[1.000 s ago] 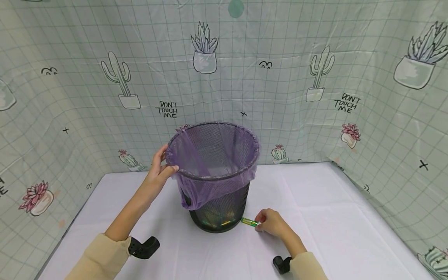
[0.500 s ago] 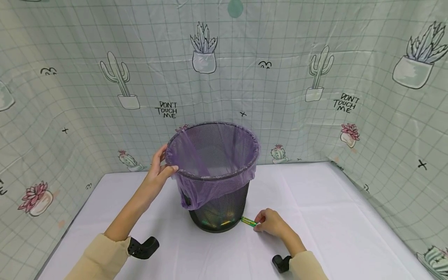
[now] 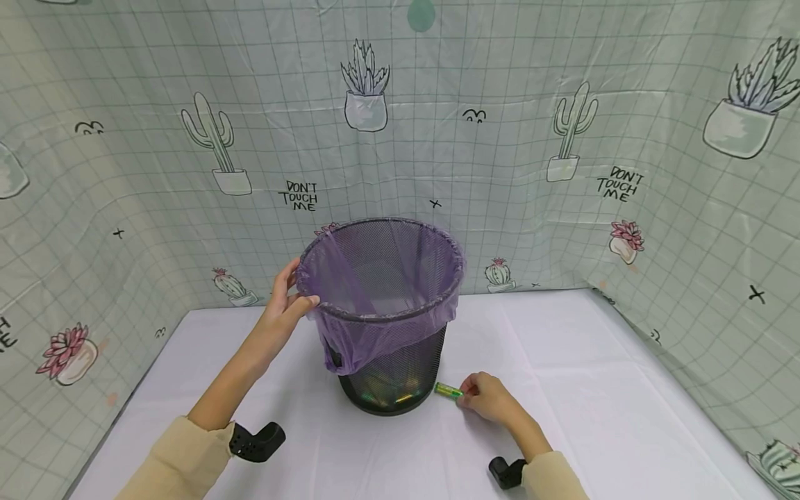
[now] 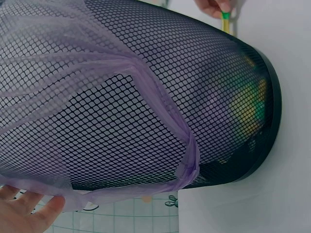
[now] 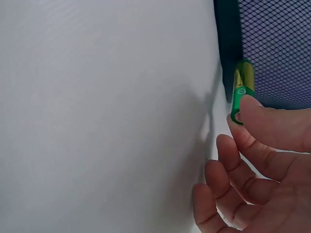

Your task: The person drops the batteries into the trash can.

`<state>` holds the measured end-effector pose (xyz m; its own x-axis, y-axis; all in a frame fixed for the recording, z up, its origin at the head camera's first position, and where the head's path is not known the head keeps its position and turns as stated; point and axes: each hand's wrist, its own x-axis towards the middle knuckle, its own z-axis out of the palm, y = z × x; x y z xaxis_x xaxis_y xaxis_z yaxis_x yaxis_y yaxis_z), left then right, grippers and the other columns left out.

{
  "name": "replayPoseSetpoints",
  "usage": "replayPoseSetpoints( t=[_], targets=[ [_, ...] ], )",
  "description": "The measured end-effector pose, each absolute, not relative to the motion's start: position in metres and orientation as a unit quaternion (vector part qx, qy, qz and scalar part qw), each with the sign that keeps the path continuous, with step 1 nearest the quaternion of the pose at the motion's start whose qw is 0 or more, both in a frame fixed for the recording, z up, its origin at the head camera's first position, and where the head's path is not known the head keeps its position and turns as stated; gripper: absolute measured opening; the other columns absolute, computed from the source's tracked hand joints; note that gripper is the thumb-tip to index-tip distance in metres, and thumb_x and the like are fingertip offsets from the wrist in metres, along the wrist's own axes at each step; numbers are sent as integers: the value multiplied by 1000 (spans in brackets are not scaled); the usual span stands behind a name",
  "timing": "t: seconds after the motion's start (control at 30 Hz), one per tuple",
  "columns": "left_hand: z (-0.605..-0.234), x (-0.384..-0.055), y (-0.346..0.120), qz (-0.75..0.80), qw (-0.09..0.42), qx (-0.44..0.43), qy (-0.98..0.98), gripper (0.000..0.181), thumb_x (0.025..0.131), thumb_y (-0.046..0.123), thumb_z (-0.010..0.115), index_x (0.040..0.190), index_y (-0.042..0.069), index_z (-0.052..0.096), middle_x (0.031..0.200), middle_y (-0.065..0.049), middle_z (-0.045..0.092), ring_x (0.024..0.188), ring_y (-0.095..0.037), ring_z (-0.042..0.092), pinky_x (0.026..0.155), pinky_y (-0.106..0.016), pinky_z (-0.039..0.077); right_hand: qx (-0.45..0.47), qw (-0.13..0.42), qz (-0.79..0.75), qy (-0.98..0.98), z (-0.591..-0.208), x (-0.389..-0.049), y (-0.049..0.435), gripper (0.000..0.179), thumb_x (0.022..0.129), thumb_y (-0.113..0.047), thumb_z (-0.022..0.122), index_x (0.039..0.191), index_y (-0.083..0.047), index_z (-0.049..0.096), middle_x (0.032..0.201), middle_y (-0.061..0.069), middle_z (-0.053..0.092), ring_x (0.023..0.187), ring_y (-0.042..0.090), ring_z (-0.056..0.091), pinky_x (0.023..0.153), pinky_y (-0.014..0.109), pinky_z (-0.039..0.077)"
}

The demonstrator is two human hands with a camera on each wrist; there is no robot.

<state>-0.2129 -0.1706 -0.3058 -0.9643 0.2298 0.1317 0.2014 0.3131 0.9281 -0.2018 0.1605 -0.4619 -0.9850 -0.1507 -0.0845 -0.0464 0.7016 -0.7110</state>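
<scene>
A black mesh wastebasket (image 3: 400,375) stands upright on the table, a purple bag (image 3: 384,340) lining it and folded over its rim. At the rim's left side my left hand (image 3: 284,305) grips the edge through the bag, thumb on the near side. My right hand (image 3: 487,397) pinches one end of a green and yellow battery (image 3: 448,390) between thumb and index finger, low by the basket's right base. In the right wrist view the battery (image 5: 243,80) points toward the mesh, and the other fingers curl loosely. Blurred yellow and green items (image 4: 248,104) show through the mesh at the bottom.
A white cloth covers the table (image 3: 550,361). Behind and on both sides hangs a grid-patterned curtain (image 3: 425,153) printed with cacti, close behind the basket. Black wrist cameras (image 3: 256,443) are worn at both cuffs.
My right hand and the battery have shifted slightly to the right and up, leaving a small gap to the basket's base in the head view. The left hand and basket stay put.
</scene>
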Motion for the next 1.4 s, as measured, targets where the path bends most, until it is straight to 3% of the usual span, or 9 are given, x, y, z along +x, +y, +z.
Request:
replayPoseSetpoints(
  t=[0.57, 0.97, 1.4],
  targets=[
    [-305, -213, -171, 576, 15, 130, 807, 74, 92, 24, 41, 150, 21, -5, 155, -14, -4, 140, -39, 19, 109, -61, 15, -50, 0, -423, 905, -405, -196, 167, 15, 88, -6, 58, 98, 5, 59, 83, 8, 58, 74, 15, 49, 60, 26, 39],
    [-305, -213, -171, 577, 17, 125, 807, 75, 92, 24, 42, 150, 21, -5, 155, -14, -3, 139, -38, 20, 110, -60, 15, -6, -48, -475, 879, -357, -186, 171, 28, 95, -16, 51, 114, 4, 54, 104, 16, 59, 98, 24, 54, 82, 32, 46],
    [-304, -213, -170, 575, 18, 124, 809, 75, 92, 25, 42, 150, 20, -6, 155, -14, -5, 140, -39, 18, 109, -61, 14, -29, -110, -520, 847, -310, -181, 169, 37, 97, -28, 47, 121, 1, 50, 106, 12, 55, 83, 8, 53, 76, 21, 45]
  ],
)
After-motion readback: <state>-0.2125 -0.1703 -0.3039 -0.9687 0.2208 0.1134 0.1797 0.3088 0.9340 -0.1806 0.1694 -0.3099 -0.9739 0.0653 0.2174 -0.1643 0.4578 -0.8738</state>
